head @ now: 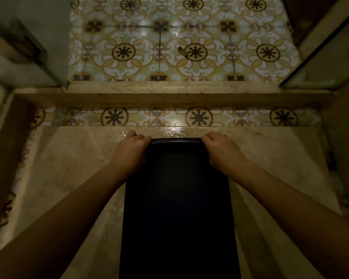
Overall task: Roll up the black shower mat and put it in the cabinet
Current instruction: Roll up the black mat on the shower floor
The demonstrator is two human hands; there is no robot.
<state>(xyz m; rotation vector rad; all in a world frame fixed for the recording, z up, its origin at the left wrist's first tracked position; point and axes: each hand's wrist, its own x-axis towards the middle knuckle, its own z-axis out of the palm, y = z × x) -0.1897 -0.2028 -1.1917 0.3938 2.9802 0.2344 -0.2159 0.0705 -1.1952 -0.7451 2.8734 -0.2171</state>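
Black shower mat (pixel 177 198) flat on wet stone floor (pixel 79 168), left hand (pixel 129 150), right hand (pixel 222 152) gripping its far corners

We count one black shower mat (pixel 177 208) and two hands on it, the left hand (pixel 129 152) and the right hand (pixel 223 152). We see one stone step (pixel 169 91) crossing the floor.

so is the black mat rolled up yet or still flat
Mostly flat: the mat lies spread; only its far edge curls under the left hand and right hand.
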